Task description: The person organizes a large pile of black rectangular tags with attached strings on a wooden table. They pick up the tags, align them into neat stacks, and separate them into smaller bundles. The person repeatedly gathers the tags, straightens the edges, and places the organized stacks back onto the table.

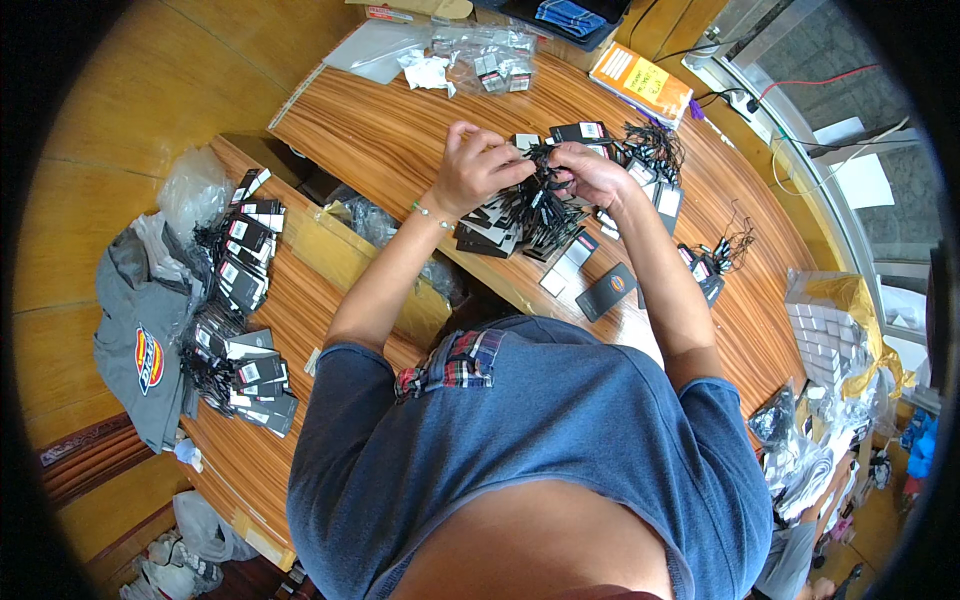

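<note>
Your left hand (472, 165) and right hand (590, 172) both pinch a bundle of black hang tags (530, 205) by their tangled strings. The tags hang fanned toward you, just beneath both hands, above the wooden worktop (400, 140).

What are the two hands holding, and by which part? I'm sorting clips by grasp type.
Both the left hand and right hand pinch the bunch of black hang tags at its top, by the black strings; the tags dangle below.

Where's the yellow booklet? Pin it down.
In the head view, the yellow booklet lies at the table's far right edge, beyond the right hand, beside the tangled black tags.
</note>
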Demonstrator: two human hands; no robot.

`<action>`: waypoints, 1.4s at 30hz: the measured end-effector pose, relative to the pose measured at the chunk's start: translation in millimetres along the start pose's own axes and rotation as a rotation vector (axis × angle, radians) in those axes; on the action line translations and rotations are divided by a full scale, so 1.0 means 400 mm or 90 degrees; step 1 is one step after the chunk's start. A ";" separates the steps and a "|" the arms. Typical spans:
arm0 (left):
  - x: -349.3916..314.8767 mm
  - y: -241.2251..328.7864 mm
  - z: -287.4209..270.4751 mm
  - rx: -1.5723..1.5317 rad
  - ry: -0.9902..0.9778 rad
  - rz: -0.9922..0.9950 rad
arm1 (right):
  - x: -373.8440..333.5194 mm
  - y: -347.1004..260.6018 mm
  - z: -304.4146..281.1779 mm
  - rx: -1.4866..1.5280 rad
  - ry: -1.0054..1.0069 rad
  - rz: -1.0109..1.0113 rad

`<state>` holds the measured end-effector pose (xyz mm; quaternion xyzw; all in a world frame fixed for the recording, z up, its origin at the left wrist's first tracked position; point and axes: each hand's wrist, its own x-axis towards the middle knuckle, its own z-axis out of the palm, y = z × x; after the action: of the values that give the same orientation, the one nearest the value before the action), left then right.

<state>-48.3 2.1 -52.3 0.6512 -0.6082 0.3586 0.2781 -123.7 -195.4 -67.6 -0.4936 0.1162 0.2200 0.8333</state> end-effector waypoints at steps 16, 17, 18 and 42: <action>-0.003 0.104 0.028 -0.781 0.202 -0.688 | -0.017 -0.014 0.041 -0.011 0.064 -0.055; -0.007 0.103 0.031 -0.853 0.219 -0.728 | -0.017 -0.015 0.040 -0.021 0.057 -0.056; -0.012 0.100 0.033 -0.925 0.235 -0.768 | -0.017 -0.015 0.041 -0.030 0.050 -0.056; -0.003 0.068 0.036 -0.765 -0.056 -0.681 | -0.020 -0.013 0.033 -0.021 0.008 -0.072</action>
<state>-73.4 -11.6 -63.6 0.6069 -0.3133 -0.2375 0.6907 -128.5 -187.9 -53.9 -0.5145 0.0898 0.1713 0.8354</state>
